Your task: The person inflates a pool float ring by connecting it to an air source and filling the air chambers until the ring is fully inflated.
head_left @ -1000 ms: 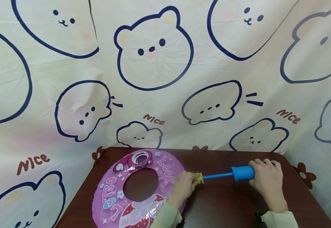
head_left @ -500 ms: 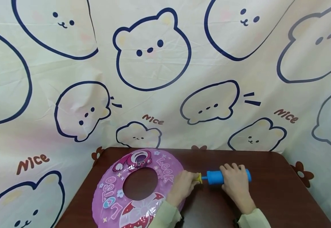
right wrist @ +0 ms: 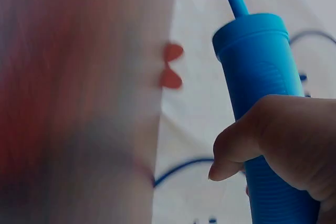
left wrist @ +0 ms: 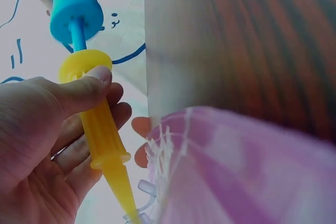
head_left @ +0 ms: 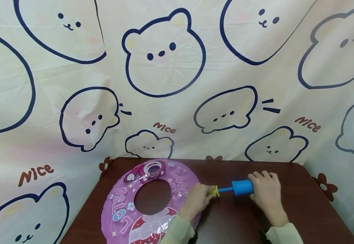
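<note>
A hand pump with a blue barrel (head_left: 242,187) and a yellow nozzle end (left wrist: 102,135) lies across between both hands. My left hand (head_left: 197,200) grips the yellow end, thumb pressed along it. In the left wrist view its tapered tip reaches a small clear valve (left wrist: 147,187) on the pink swim ring (head_left: 119,203). Around the blue barrel curl the fingers of my right hand (head_left: 266,195). A short length of blue rod (head_left: 225,189) shows between barrel and yellow flange. The ring is puffed up and printed with a bear and strawberries; my left forearm covers part of its right side.
Everything lies on a dark brown wooden table (head_left: 225,223). A pale cloth (head_left: 177,112) with bear outlines hangs behind the table and at both sides, close to its edges.
My right hand slid the blue barrel left to the yellow flange, then part-way back right, baring some of the rod. My left hand keeps its hold, and the ring shifted slightly right.
</note>
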Tool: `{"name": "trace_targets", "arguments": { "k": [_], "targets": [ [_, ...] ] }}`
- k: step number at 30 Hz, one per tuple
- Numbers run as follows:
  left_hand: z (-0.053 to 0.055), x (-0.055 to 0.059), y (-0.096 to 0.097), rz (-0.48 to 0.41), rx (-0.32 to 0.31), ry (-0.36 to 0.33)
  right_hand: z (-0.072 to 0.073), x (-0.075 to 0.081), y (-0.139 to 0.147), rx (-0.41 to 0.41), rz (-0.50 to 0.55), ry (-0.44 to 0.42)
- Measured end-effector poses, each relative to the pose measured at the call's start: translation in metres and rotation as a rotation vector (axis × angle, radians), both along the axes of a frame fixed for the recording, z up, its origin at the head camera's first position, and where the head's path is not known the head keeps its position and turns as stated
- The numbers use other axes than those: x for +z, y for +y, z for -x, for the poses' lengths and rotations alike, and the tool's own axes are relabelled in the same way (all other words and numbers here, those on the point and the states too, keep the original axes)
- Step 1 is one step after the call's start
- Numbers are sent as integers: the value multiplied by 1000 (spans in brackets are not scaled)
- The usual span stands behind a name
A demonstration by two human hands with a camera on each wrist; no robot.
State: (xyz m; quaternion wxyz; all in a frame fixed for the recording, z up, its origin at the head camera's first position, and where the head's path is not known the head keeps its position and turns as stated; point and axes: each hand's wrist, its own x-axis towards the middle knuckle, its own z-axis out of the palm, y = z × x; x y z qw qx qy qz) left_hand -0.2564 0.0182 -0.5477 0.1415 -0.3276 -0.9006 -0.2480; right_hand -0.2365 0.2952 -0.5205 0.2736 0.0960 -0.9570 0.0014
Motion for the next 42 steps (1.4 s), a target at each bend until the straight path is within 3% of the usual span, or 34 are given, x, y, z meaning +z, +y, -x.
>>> {"name": "trace_targets", "arguments": {
  "k": [6,12,23,34,38,42],
  "targets": [
    [-2,-3,-1,33,9,-26,-7,7,36,-19,42,32],
    [-3,-3,0,45,15,-34,-11,11,47,-58,40,15],
    [-4,-6,-2,44,25,2,-4,2,-3,-25,-76,-37],
    [-3,-8,5,49,-9,-6,-6,-22,-48,20,-127,-52],
    [-2,-7,3,31,-9,-7,-4,-23,-52,47,-119,-37],
    [0,-8,2,0,4,-5,0,-13,-32,31,-73,-53]
  ]
}}
